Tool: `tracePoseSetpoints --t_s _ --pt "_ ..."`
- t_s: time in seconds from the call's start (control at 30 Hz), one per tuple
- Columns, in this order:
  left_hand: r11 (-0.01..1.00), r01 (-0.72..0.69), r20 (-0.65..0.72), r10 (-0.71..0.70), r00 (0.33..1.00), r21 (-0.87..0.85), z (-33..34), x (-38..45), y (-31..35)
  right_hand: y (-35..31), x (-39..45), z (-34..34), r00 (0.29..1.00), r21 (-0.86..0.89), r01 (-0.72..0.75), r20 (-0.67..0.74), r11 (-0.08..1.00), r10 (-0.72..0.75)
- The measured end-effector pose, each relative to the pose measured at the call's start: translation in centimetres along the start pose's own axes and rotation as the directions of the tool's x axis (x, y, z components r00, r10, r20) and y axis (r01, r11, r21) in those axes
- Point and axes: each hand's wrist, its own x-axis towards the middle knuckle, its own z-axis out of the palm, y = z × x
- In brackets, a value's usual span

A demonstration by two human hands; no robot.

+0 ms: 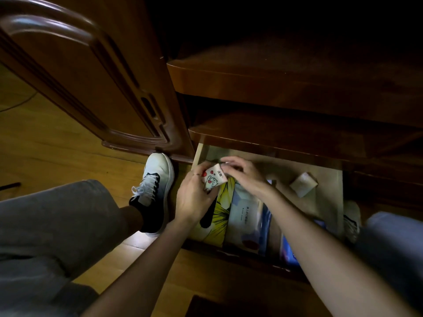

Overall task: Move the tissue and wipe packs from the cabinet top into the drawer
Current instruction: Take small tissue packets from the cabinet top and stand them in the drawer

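Here, one small printed tissue pack (pixel 214 178), light and soft, best pinched by its edges: my left hand (pixel 194 197) grips it and my right hand (pixel 242 173) pinches its top corner, above the open drawer (pixel 338 193).

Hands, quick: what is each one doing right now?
Left hand: grips the small cartoon-print tissue pack over the drawer.
Right hand: fingers on the same pack; grip unclear.

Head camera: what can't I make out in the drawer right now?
- Cabinet top: out of frame or lost in the dark, so any packs left there cannot be counted.
- Small printed pack: partly covered by the left hand and right hand.
- Drawer back: hidden under the shelf above.
- Blue pack: crossed by the right forearm.
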Motion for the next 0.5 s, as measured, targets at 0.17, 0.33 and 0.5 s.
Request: tracePoseSetpoints --t_s 0.17,0.33,0.5 --pt "1.0 -0.016 0.087 0.015 0.996 0.017 -0.5 0.9 -0.8 -1.1 -0.6 -1.0 0.983 0.136 -0.028 0.185 0.99 0.002" --pt "0.996 -0.092 0.087 0.091 0.992 0.006 -0.8 1.2 -1.2 -0.9 0.5 -0.4 0.975 0.192 -0.114 0.21 0.975 0.072" --pt "0.998 0.055 -0.04 -0.054 0.998 0.023 -0.6 1.0 -3.4 0.4 3.2 1.3 0.954 0.2 -0.211 -0.171 0.957 0.246"
